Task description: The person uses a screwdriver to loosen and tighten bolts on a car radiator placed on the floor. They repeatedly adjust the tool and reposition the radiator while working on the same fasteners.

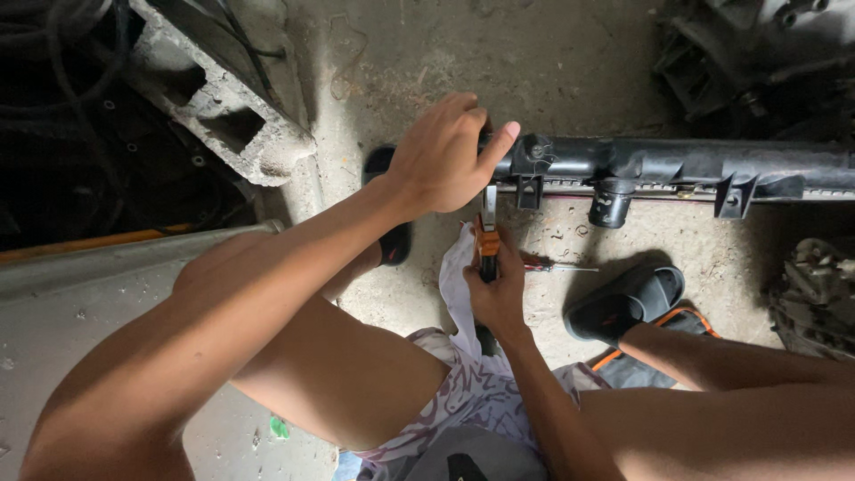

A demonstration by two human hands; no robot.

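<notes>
Head view: the left hand (443,156) clamps closed over the black radiator tank (677,165), whose long axis runs from 9 to 3 o'clock. The right hand (497,298) grips orange-handled pliers (487,242), nose pointing to 12 o'clock, touching the tank's lower edge.

A black plastic radiator tank (659,165) lies lengthwise on the concrete, orange-handled pliers (487,239) upright against its left end.

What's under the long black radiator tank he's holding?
Beneath the radiator tank lie bare concrete floor, a small screwdriver and a black slide sandal. The left hand covers its end, where the right hand works pliers.
</notes>
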